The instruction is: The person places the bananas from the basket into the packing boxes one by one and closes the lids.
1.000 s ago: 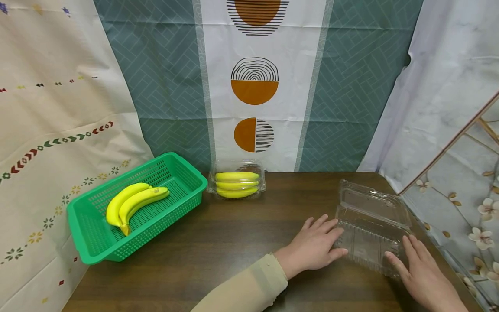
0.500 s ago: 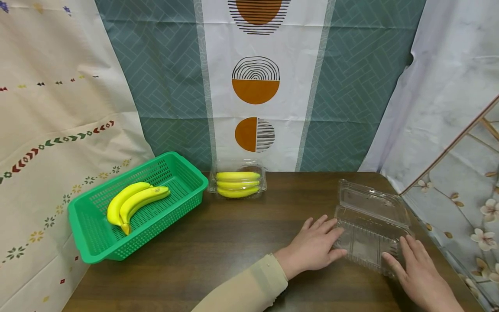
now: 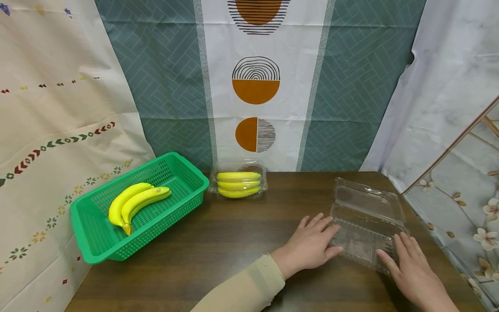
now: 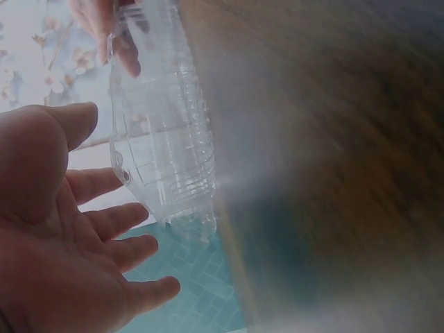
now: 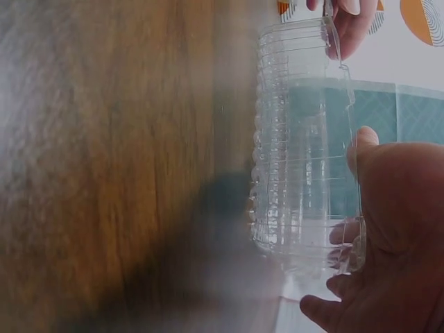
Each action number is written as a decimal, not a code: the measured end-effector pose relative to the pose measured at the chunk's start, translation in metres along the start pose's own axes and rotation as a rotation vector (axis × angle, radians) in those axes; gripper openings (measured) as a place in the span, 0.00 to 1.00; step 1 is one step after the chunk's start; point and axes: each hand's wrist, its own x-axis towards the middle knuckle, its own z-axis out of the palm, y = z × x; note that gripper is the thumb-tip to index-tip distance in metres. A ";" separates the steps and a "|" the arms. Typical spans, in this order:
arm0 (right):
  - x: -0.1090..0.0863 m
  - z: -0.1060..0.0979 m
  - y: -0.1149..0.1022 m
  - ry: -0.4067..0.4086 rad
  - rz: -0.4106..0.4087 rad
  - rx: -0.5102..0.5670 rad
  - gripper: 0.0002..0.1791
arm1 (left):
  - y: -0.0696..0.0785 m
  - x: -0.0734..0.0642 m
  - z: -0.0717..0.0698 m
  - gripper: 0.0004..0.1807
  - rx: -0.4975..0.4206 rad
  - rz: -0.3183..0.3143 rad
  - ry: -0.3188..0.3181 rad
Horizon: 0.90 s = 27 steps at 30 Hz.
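Note:
A clear plastic clamshell container (image 3: 360,240) stands on the brown table at the right, its hinged lid (image 3: 368,199) tipped back away from the person. At the container's left end is my left hand (image 3: 309,245), palm down in the head view. In the left wrist view that hand's fingers (image 4: 132,251) reach out straight beside the plastic wall. My right hand (image 3: 413,268) lies along the opposite end. The right wrist view shows its thumb (image 5: 364,142) against the rim, with some fingers seen through the clear wall.
A green plastic basket (image 3: 183,207) with bananas (image 3: 142,203) inside sits at the left. Against the back curtain (image 3: 175,86) stands a closed clear container (image 3: 264,182) holding yellow bananas (image 3: 238,185). A flowered cloth (image 3: 468,208) borders the table's right edge.
Both hands and the clear container between them have slid a little to the left. The basket and the filled container stay where they were.

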 end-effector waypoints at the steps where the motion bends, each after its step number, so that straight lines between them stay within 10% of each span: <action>1: 0.000 0.000 -0.001 -0.002 -0.001 0.002 0.56 | -0.001 -0.001 0.000 0.36 0.000 -0.004 0.000; 27: 0.015 0.009 -0.024 0.028 -0.054 0.021 0.54 | -0.018 -0.011 -0.001 0.36 0.015 -0.048 0.044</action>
